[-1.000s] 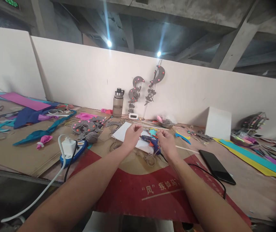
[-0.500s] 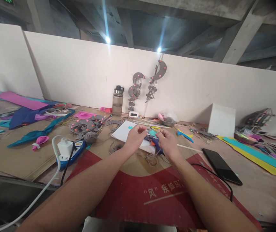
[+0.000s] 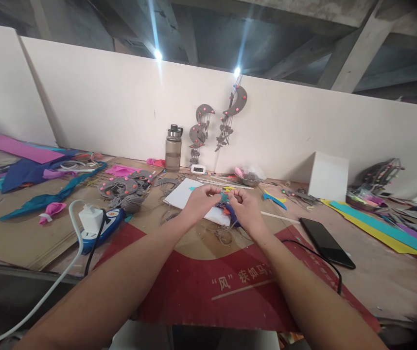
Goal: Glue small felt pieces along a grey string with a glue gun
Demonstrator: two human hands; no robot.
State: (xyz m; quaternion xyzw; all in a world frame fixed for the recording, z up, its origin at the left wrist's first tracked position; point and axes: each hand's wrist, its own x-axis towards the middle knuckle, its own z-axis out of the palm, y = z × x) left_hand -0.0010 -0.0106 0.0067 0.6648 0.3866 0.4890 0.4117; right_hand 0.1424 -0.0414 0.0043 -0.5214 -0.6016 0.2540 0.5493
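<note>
Close together over the middle of the worktable, both my hands pinch a small teal star-shaped piece (image 3: 224, 197). My left hand (image 3: 201, 202) has its thumb and forefinger at the star's left side. From the right, the fingertips of my right hand (image 3: 245, 210) meet its other edge. Underneath lies a white sheet or pad (image 3: 179, 193), which bears another small teal cutout. A dark blue object with an orange part, half hidden by my right hand, sits just below the star. Loose grey yarn (image 3: 224, 236) curls in front of the hands.
Left are a blue power strip (image 3: 112, 221) with a white charger, a grey yarn ball (image 3: 131, 203) and felt scraps. A water bottle (image 3: 173, 149) stands behind. Right lie a black phone (image 3: 327, 243) and coloured felt strips (image 3: 376, 226). Grey moon ornaments (image 3: 237, 101) hang on the board.
The view has shifted slightly, so most things sit a little further left and up. The star looks darker and more tilted between my fingertips; both hands keep their pinch.
</note>
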